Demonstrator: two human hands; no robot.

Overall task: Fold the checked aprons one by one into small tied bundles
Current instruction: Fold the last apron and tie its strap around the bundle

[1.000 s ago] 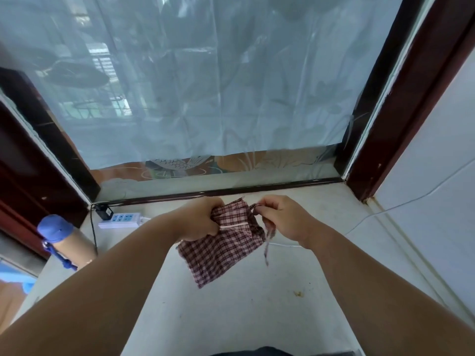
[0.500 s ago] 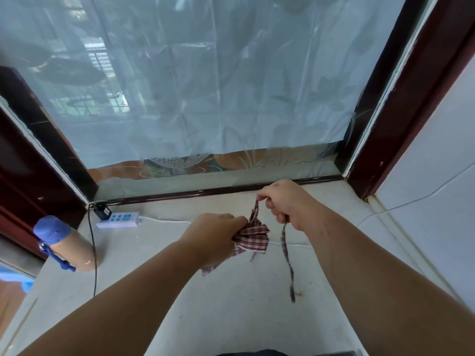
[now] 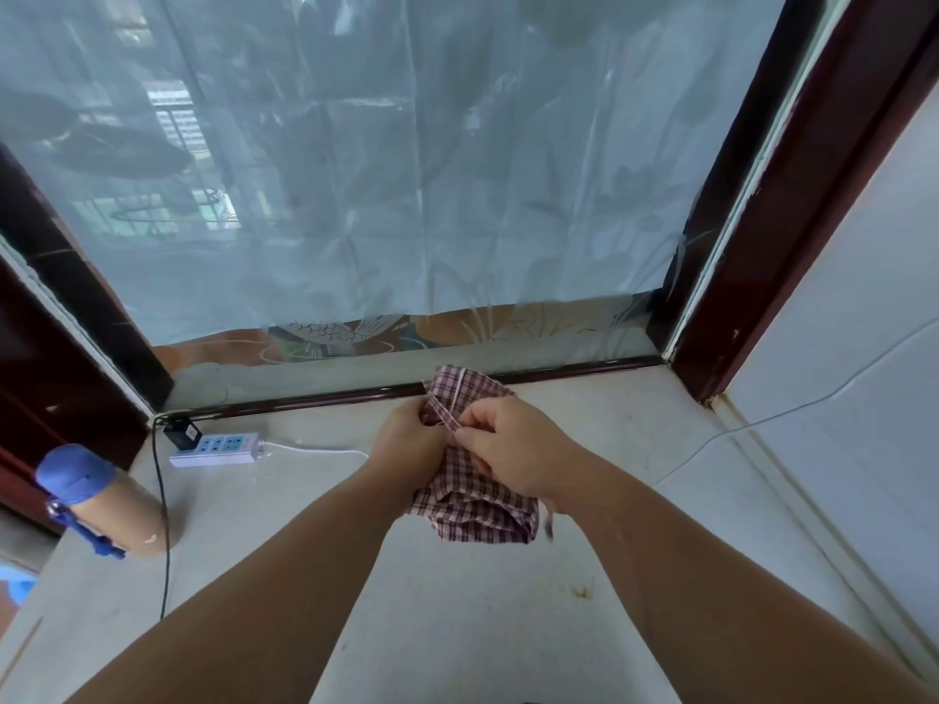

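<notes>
The checked apron is bunched into a small wad held between the two hands, lifted just above the pale stone sill. Its top edge sticks up past the fingertips and its lower fold hangs below the wrists. The left hand has its fingers curled round the left side of the wad and grips it. The right hand pinches the narrow tie strap between thumb and forefinger, and its other fingers are curled against the cloth. The strap runs up and to the left from that pinch, across the front of the wad. A loose strap end dangles just below the right wrist.

Well to the left of the left hand's fingers, a white power strip lies on the sill with a black adapter plugged in. Farther left lies a cardboard tube with a blue cap. Beyond the fingertips a translucent plastic sheet covers the window, inside a dark red frame.
</notes>
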